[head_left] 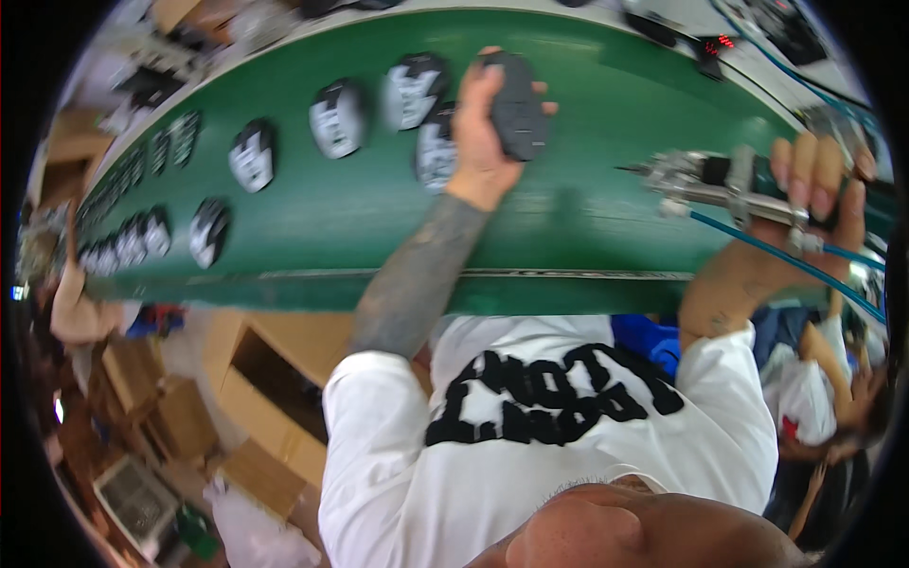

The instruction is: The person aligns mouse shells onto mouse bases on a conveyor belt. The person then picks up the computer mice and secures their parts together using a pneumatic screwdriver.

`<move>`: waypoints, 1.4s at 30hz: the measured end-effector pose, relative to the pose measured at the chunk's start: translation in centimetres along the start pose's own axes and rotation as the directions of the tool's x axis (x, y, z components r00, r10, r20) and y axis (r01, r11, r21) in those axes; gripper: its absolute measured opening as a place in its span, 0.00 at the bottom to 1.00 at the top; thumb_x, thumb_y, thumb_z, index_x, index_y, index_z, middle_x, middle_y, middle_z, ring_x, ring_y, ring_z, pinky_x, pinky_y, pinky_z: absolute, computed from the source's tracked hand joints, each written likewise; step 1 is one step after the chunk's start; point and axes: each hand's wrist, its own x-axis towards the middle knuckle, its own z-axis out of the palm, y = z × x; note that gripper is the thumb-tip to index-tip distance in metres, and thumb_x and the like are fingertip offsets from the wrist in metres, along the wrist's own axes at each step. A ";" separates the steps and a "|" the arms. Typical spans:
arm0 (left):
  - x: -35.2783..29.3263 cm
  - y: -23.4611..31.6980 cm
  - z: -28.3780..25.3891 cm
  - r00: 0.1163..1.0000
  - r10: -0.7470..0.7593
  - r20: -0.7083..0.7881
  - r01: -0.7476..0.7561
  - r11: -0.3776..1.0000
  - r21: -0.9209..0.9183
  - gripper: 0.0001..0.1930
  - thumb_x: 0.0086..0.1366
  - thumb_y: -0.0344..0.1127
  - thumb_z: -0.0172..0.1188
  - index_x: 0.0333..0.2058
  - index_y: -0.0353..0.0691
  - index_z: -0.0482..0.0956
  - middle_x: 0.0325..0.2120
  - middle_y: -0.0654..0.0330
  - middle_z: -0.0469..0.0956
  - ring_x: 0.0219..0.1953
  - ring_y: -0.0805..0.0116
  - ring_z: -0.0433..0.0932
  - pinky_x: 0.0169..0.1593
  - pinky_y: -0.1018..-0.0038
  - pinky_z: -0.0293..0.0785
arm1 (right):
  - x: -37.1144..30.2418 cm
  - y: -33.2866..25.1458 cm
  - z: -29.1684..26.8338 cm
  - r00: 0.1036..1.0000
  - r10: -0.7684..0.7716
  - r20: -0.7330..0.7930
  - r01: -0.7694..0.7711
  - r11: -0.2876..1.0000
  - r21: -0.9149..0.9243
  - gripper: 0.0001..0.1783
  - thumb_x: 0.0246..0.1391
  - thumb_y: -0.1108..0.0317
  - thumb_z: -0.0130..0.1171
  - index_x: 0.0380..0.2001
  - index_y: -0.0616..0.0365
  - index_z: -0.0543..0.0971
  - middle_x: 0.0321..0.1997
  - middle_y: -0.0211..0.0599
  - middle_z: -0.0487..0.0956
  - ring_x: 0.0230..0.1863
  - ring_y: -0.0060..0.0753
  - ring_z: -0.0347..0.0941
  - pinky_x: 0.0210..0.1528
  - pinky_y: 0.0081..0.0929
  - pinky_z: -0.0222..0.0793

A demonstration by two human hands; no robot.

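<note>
My left hand (481, 133) is closed around a dark computer mouse (519, 109), raised over the green bench, its flat underside turned up. In my right hand (816, 185) is a powered screwdriver (705, 176), lying sideways with its thin tip pointing left toward the mouse. A gap separates the tip from the mouse. Blue hoses (757, 248) run from the tool off to the right. Close by my left wrist lies a black-and-white mouse (436, 156), partly hidden by the hand, and just behind it another mouse (415, 90).
More mice (251, 154) are spread leftward across the green bench (587, 241), several in rows (133, 239) near its left end. Cardboard boxes (284, 379) stand on the floor at lower left. Other people's arms show at far left (74, 298) and right (822, 355). A red-lit display (717, 45) stands behind.
</note>
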 end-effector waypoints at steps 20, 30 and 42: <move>-1.6 -0.7 1.3 0.993 -0.104 0.047 0.105 0.994 -0.025 0.23 0.66 0.45 0.48 0.58 0.48 0.61 0.53 0.55 0.67 0.47 0.56 0.73 0.49 0.52 0.73 | -0.3 3.1 2.8 0.986 -0.098 0.136 0.096 0.995 0.022 0.15 0.56 0.65 0.54 0.48 0.48 0.71 0.23 0.22 0.71 0.25 0.19 0.69 0.33 0.23 0.62; -2.4 -0.9 1.4 0.996 -0.090 0.021 0.092 0.992 -0.088 0.23 0.67 0.45 0.48 0.59 0.49 0.60 0.47 0.56 0.69 0.43 0.60 0.74 0.45 0.55 0.76 | -0.5 3.9 3.6 0.979 -0.059 0.195 0.066 0.997 -0.032 0.15 0.58 0.65 0.51 0.49 0.45 0.70 0.23 0.21 0.69 0.25 0.20 0.68 0.34 0.24 0.61; -3.7 1.0 2.0 0.795 0.123 0.594 -0.373 -0.672 0.639 0.31 0.51 0.52 0.65 0.51 0.42 0.72 0.53 0.48 0.66 0.55 0.48 0.65 0.55 0.54 0.62 | -4.7 -4.3 -2.5 0.997 -0.023 -0.068 0.020 0.999 -0.047 0.16 0.58 0.69 0.46 0.50 0.48 0.65 0.20 0.25 0.62 0.22 0.23 0.61 0.32 0.27 0.59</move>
